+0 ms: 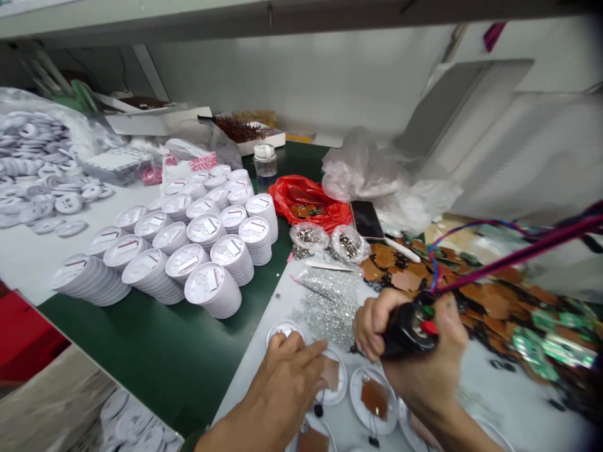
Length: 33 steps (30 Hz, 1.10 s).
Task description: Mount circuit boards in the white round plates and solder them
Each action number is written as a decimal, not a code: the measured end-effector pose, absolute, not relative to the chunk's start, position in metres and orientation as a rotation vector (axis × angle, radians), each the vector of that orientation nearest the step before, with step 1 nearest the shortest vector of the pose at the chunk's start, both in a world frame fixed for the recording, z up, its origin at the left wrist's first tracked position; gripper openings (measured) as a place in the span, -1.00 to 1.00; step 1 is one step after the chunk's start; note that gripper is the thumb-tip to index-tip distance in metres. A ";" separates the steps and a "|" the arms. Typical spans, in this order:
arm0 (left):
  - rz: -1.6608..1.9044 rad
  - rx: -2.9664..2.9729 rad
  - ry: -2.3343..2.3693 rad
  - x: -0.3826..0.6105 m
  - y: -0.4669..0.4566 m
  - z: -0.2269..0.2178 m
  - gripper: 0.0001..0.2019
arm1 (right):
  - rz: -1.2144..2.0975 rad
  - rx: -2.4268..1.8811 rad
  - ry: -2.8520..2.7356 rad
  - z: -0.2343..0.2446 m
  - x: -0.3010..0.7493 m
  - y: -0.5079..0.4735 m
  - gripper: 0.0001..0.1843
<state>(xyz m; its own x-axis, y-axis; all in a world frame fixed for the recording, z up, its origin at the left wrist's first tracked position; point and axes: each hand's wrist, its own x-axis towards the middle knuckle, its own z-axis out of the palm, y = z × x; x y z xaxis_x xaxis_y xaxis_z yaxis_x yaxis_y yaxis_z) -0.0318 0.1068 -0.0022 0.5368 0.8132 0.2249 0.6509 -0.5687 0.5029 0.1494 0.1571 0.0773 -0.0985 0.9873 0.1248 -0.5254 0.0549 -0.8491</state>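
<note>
White dishes (357,394) around the left hand (288,371) leave narrow gaps between rims.

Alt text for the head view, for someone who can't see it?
A person's right hand grips a black corded tool while the left hand is over a white dish holding a brown board. Stacked white dishes stand at left; loose brown boards lie at right.
</note>
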 end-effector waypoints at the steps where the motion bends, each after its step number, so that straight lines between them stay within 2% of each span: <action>1: 0.616 2.427 1.216 -0.032 0.106 -0.002 -0.79 | 1.443 -0.680 -0.925 0.073 0.149 0.158 -0.32; 7: 0.614 2.302 1.288 -0.034 0.106 0.021 -0.78 | 1.454 -0.755 -0.964 0.057 0.142 0.160 -0.33; 14: 0.561 2.215 1.298 -0.021 0.121 0.034 -0.85 | 1.491 -0.653 -0.930 0.090 0.141 0.154 -0.33; 17: 0.573 2.228 1.279 -0.009 0.132 0.024 -0.97 | 1.489 -0.635 -0.927 0.097 0.137 0.155 -0.35; 27: 0.658 2.203 1.284 -0.012 0.161 0.012 -0.77 | 1.367 -0.596 -0.970 0.096 0.139 0.169 -0.32; 33: 0.714 2.141 1.284 -0.021 0.162 0.015 -0.85 | 1.360 -0.593 -0.939 0.102 0.134 0.170 -0.31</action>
<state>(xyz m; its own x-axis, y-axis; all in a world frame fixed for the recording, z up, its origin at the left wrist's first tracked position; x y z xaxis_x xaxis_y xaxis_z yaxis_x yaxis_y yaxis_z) -0.0206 0.1621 0.0150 0.4059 0.8990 0.1645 0.6141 -0.4016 0.6794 0.1336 0.1701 0.1018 -0.0486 0.9752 0.2160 -0.5477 0.1548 -0.8222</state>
